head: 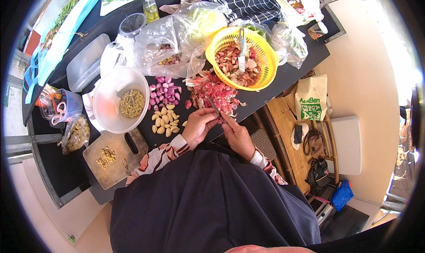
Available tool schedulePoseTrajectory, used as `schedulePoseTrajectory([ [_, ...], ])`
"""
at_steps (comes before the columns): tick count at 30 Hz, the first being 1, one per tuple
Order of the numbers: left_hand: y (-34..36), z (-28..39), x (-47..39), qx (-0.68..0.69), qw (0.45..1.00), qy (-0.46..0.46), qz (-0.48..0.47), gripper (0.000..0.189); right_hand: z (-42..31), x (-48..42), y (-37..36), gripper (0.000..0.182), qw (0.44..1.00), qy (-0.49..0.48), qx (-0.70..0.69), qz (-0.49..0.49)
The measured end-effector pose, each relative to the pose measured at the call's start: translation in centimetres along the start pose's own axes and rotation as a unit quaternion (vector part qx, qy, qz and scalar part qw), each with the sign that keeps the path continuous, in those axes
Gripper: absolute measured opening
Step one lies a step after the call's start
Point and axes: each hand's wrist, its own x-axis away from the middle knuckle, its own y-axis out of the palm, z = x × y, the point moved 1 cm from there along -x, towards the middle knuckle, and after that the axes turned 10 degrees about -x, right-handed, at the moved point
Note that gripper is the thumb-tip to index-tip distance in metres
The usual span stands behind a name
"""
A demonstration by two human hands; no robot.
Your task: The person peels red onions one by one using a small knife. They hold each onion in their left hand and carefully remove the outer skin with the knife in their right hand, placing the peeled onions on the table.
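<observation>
My right hand (237,133) grips a small knife (214,106), its dark narrow blade pointing away from me over a heap of red shallot skins (215,91). Close against the blade, my left hand (200,125) has its thumb and fingers drawn together. Whatever lies between those fingertips is too small and covered to make out. Left of the skins are a pile of peeled purple shallots (165,92) and, nearer me, several peeled garlic cloves (164,120). A yellow plastic colander (275,62) beyond my hands holds unpeeled shallots and loose skins, with a second knife (242,50) lying on top.
A white plastic bowl (103,100) contains chopped pieces. Chopped bits lie on a worn cutting board (114,173). Plastic bags (156,53) of vegetables line the back, beside an oil bottle (151,12). A blue container (71,103) holds scissors. A bamboo bench (282,120) stands at right.
</observation>
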Motion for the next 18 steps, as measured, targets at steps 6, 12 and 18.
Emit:
schedulePoseTrajectory([
  [6,0.3,0.7,0.4,0.013,1.0,-0.024,-0.004,0.019,-0.9,-0.1,-1.0,0.037,0.888,0.218,-0.403,-0.052],
  [12,0.3,0.7,0.4,0.031,0.999,-0.034,-0.014,0.02,-1.1,-0.2,-1.3,0.04,0.85,0.237,-0.466,-0.067],
  [18,-0.2,0.3,-0.1,0.044,0.998,-0.037,-0.006,0.02,0.2,0.2,0.3,0.04,0.951,0.112,-0.286,0.043],
])
